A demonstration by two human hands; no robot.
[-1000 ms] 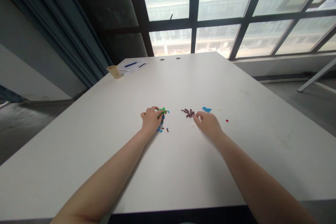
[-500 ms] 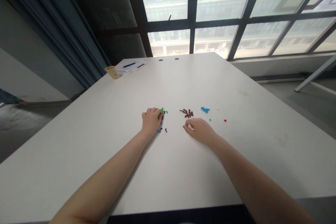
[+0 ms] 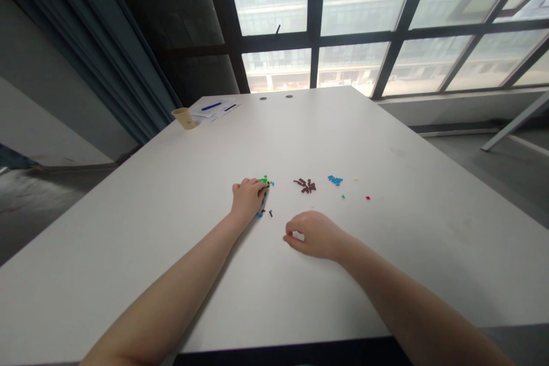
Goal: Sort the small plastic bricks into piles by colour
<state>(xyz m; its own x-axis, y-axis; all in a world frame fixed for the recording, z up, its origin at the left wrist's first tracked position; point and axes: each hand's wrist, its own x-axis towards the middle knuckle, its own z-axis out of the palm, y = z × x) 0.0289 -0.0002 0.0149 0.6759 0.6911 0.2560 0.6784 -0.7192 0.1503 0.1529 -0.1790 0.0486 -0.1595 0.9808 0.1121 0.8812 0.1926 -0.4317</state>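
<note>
Fingers point(image 3: 258, 185) of the left hand point(image 3: 246, 200) are bent and bunched beside the green pieces point(image 3: 265, 178), their tips reaching to that little cluster; whether they pinch one of the pieces I cannot tell, as the hand covers part of the spot; blue pieces point(image 3: 259, 215) show at the side of the wrist, with a small brown piece point(image 3: 270, 214) just beside them. On the right hand point(image 3: 317, 234), thumb and forefinger curve toward each other in a loop, their tips close together (anything between them is too small to make out); this hand is over the near part of the white table point(image 3: 240, 297), nearer the body than the brown pile point(image 3: 306, 186), and apart from it. To the right of that pile lies a blue pile point(image 3: 335, 180); past it are a single green piece point(image 3: 343, 197), a pale yellow piece point(image 3: 355, 179) and a red piece point(image 3: 368, 198), each lying apart from the others; at the far left of the table a paper cup point(image 3: 185, 119) stands beside some papers point(image 3: 206, 115), with a blue pen point(image 3: 211, 106) lying on top.
</note>
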